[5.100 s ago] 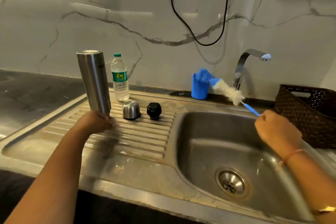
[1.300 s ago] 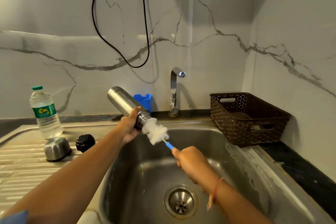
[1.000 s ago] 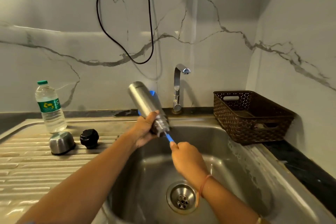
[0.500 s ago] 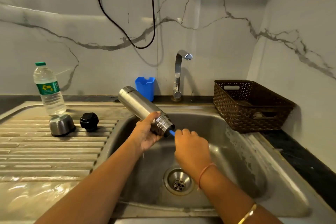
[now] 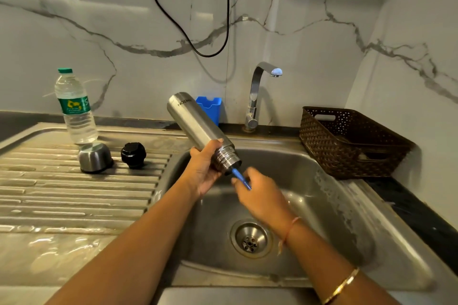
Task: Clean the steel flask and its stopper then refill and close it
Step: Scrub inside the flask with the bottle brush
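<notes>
My left hand (image 5: 204, 168) grips the steel flask (image 5: 198, 129) near its threaded neck, holding it tilted over the sink basin (image 5: 329, 205) with the mouth pointing down and right. A bottle brush is pushed inside the flask; only its blue handle (image 5: 239, 177) sticks out of the mouth. My right hand (image 5: 260, 194) holds that handle just below the mouth. The black stopper (image 5: 133, 155) and the steel cup lid (image 5: 94, 157) stand on the ribbed drainboard (image 5: 74, 193) to the left.
A plastic water bottle (image 5: 75, 109) with a green cap stands behind the lid. A blue holder (image 5: 210, 109) sits at the wall behind the flask, beside the tap (image 5: 257, 96). A brown woven basket (image 5: 352, 141) is on the counter to the right. The drain (image 5: 250, 239) lies below my right wrist.
Five seconds ago the flask stood upright over the drainboard and the brush was outside. The brush head has since gone fully into the tilted flask, and my right hand has drawn back slightly along the handle.
</notes>
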The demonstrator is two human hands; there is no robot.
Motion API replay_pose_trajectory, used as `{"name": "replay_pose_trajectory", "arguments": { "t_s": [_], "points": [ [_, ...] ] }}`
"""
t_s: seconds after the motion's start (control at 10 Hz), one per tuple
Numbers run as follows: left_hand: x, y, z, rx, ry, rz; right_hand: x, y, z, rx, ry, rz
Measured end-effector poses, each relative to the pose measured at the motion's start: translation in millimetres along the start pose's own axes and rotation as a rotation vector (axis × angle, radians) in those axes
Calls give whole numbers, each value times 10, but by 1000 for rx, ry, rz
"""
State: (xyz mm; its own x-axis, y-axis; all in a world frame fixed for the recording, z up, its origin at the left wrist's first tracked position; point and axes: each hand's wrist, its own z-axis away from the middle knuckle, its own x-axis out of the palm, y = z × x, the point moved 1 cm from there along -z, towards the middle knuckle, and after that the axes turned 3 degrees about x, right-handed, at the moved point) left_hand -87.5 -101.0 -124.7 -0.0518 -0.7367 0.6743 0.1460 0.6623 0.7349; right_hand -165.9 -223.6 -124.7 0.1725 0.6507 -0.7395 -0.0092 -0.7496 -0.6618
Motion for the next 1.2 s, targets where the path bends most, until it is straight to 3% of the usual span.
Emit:
{"name": "replay_pose_trajectory", "arguments": {
  "t_s": [0.1,0.2,0.3,0.4,0.5,0.6,0.7,0.8,0.9,1.0,1.1,1.2],
  "points": [
    [95,73,28,29,1,14,20,7,3,-329,416,729],
    [187,129,56,83,10,48,-72,-190,-28,-220,268,460],
    [237,244,53,131,-22,25,-208,-325,-106,194,-339,-662],
    [313,385,63,147,-65,3,-318,-355,-134,262,-440,-994],
    [372,479,82,180,-15,-109,-219,-380,-94,-87,-31,-149],
    [397,526,98,183,38,-158,-45,-295,-107,-351,507,613],
    [394,475,107,203,66,-269,-35,-345,-105,-192,235,256],
    [389,480,116,196,39,-278,-132,-403,-114,165,-428,-911],
    [449,550,123,159,5,-204,-280,-355,-180,143,-441,-957],
    [559,570,129,214,59,-298,-270,-271,-253,-181,197,202],
    [742,570,133,264,87,-292,-231,-273,-188,-274,616,569],
    [871,520,144,318,84,-374,-264,-298,-222,-150,421,243]
  ]
}}
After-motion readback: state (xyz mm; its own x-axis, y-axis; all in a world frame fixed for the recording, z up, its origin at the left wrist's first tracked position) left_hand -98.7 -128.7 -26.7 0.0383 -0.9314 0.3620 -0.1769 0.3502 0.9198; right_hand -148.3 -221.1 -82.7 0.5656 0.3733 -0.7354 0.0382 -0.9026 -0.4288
